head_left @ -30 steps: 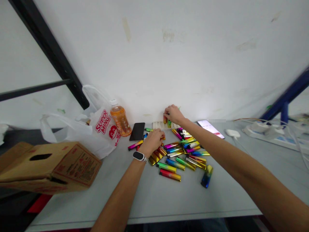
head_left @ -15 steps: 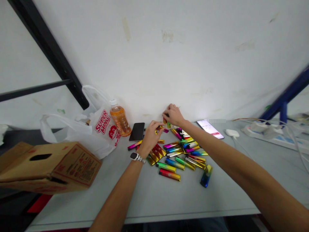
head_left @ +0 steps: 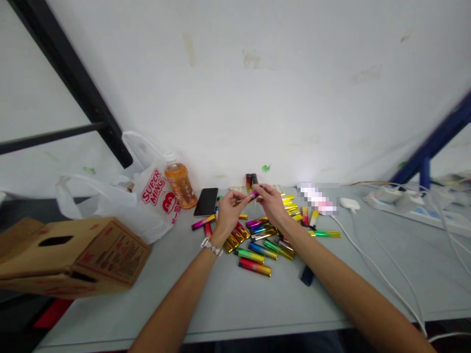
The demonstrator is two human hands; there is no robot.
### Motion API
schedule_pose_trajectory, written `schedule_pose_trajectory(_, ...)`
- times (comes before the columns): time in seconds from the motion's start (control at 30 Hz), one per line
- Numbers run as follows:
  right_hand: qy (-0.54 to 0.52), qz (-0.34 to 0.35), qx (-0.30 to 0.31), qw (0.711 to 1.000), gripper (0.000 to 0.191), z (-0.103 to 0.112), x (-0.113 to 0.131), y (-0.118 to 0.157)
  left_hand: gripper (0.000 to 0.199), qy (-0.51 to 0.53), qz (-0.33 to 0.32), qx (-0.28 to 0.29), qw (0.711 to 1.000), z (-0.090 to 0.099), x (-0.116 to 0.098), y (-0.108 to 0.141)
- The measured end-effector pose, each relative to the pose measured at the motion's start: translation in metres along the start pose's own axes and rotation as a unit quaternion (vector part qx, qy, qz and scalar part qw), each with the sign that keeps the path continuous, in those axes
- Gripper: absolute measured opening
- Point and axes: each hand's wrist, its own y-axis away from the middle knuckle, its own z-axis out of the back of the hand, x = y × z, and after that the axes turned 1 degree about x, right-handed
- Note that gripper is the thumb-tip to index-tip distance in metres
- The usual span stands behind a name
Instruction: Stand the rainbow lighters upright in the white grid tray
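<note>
Between my two hands is a purple-and-gold lighter (head_left: 253,195). My left hand (head_left: 231,208) has its fingers closed on the lighter's lower left part, and my right hand (head_left: 270,198) pinches its upper end. Two lighters (head_left: 249,182) stand upright by the wall just behind my hands. Many shiny lighters in mixed colours lie on the grey table around and below my hands, among them a red-and-gold one (head_left: 254,267) at the front and a green-and-gold one (head_left: 327,234) at the right. My right forearm partly covers a dark blue one (head_left: 306,275).
A black phone (head_left: 206,202), an orange drink bottle (head_left: 181,182), a white plastic bag (head_left: 152,196) and a cardboard box (head_left: 106,250) stand or lie to the left. On the right are a lit phone (head_left: 317,198), a white charger (head_left: 349,204), cables and a power strip (head_left: 415,211).
My right hand has left the upright lighters and come down to the purple lighter in my left hand. My left wrist has turned, and my right forearm has shifted left, uncovering more lighters.
</note>
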Motion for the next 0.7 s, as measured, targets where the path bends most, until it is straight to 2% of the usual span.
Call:
schedule_pose_trajectory(0.07, -0.039, 0.003, -0.027, 0.999, 0.043, -0.003, -0.004, 0.007, 0.031, -0.077, -0.027, 0.016, 0.997, 0.001, -0.001, 0.003)
schedule_pose_trajectory(0.17, -0.05, 0.005, -0.035, 0.998, 0.047, -0.005, -0.003, 0.017, 0.031, -0.165, -0.069, -0.029, 0.984, 0.006, -0.007, 0.004)
schedule_pose_trajectory(0.27, -0.064, -0.049, -0.018, 0.997, 0.05, -0.006, 0.004, 0.027, 0.032, -0.21, -0.096, -0.057, 0.971, 0.014, -0.011, 0.002)
schedule_pose_trajectory(0.4, -0.069, -0.098, 0.014, 0.993, 0.051, -0.008, 0.01, 0.036, 0.03, -0.285, -0.141, -0.013, 0.948, 0.019, -0.009, 0.0)
schedule_pose_trajectory(0.53, -0.034, -0.052, 0.047, 0.997, 0.051, -0.009, 0.009, 0.039, 0.027, -0.327, -0.159, 0.048, 0.93, 0.019, -0.003, 0.0)
schedule_pose_trajectory(0.7, 0.036, -0.003, 0.068, 0.997, 0.045, -0.005, 0.009, 0.04, 0.027, -0.337, -0.158, 0.06, 0.926, 0.02, -0.003, 0.001)
